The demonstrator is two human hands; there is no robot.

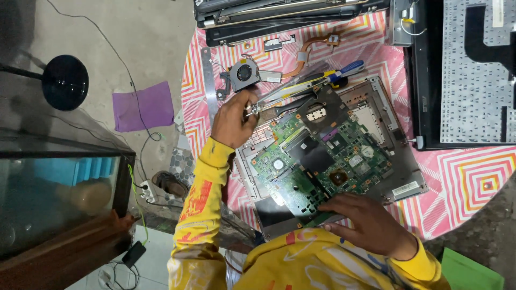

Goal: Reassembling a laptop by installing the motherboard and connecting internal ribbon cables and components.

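Currently mid-teardown: green motherboard (317, 161) exposed in grey laptop base (400, 177); fan (244, 73), keyboard (475, 70) already out. Left hand (234, 121) pinched around small metal part (251, 110); right hand (371, 223) flat, empty, pressing board edge. Board not yet lifted.

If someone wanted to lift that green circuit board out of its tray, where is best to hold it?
Probably by the bare edges of the green circuit board, from the near side where the right hand already rests. Its flat top is crowded with chips, so the edges seem safest to pinch.
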